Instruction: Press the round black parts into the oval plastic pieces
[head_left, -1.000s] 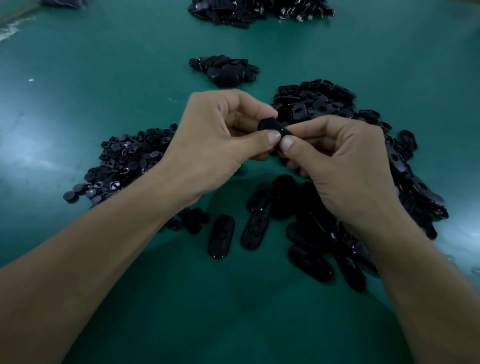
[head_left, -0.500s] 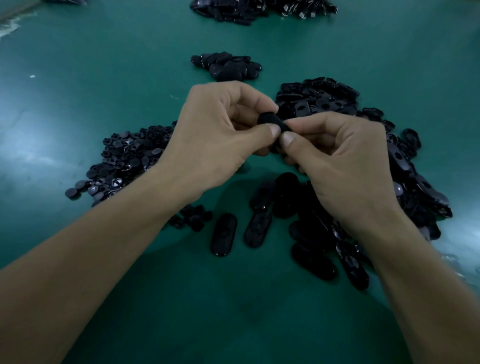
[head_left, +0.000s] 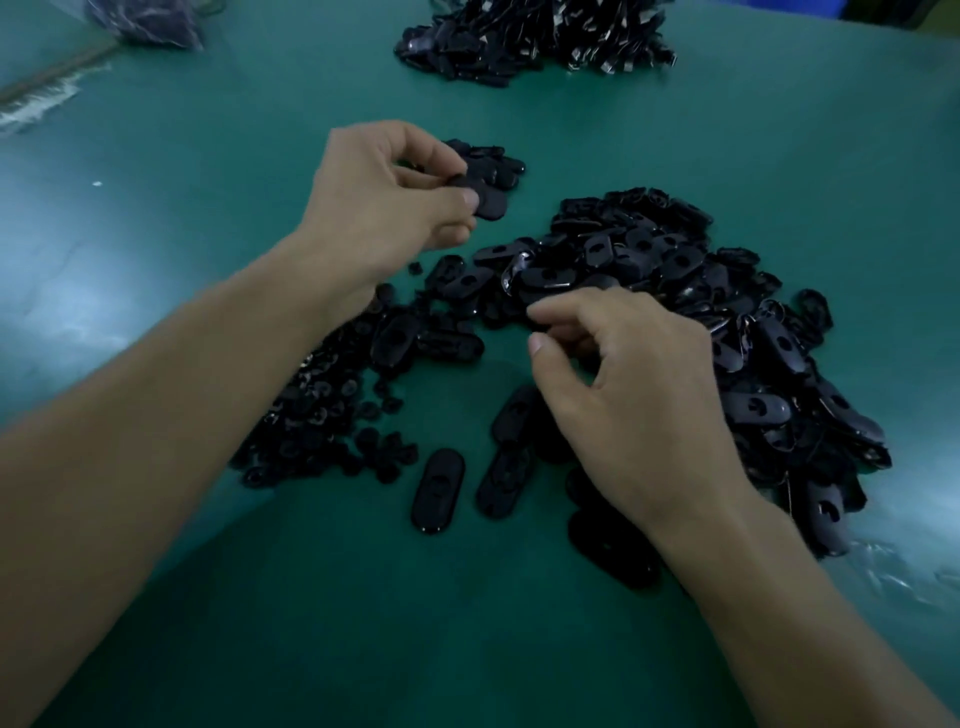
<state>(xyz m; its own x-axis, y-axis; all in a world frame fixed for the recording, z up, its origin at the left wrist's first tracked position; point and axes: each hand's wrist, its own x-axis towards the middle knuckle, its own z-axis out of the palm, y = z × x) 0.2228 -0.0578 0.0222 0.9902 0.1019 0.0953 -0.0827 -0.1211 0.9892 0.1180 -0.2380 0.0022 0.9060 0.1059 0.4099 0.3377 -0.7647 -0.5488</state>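
Observation:
My left hand (head_left: 387, 202) pinches a black oval piece (head_left: 480, 200) between thumb and fingers, right over the small heap of black oval pieces (head_left: 501, 166) at the far centre. My right hand (head_left: 628, 400) hovers lower, over the near edge of the big pile of oval plastic pieces (head_left: 701, 291), its thumb and forefinger apart and loosely curled, nothing visibly held. The pile of small round black parts (head_left: 317, 415) lies partly under my left forearm. Loose ovals (head_left: 439, 491) lie near the front.
The green table (head_left: 156, 234) carries another large dark heap (head_left: 535, 36) at the far edge and a plastic bag (head_left: 145, 21) at the far left. Clear plastic film (head_left: 904, 566) lies at the right.
The hands have parted. My left hand carried the oval piece away and up to the small far heap; my right hand let go and dropped toward the big pile.

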